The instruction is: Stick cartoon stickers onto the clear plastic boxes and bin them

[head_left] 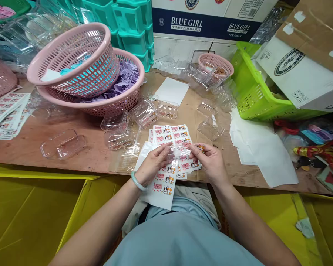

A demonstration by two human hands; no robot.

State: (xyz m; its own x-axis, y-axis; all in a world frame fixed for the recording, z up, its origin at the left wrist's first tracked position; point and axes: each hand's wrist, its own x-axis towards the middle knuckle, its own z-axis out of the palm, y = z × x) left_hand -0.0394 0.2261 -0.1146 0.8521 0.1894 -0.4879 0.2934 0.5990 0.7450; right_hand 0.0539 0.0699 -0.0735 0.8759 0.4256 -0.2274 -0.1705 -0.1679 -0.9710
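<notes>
My left hand (154, 162), with a pale bangle at the wrist, pinches one end of a small clear plastic box (177, 152). At the box's other end, my right hand (209, 160) has its thumb and finger closed on a cat sticker (201, 147). Whether those fingers also grip the box I cannot tell. Beneath both hands lie overlapping sticker sheets (166, 181) printed with cats and red lettering, one hanging past the table edge. Just beyond, clear boxes with stickers on them (168, 109) stand on the table.
Stacked pink baskets (100, 105) hold purple and blue pieces at the left. An unstickered clear box (63, 145) lies in front. White backing sheets (262, 151) rest at right, near a green basket (255, 81). A beer carton (199, 27) stands behind.
</notes>
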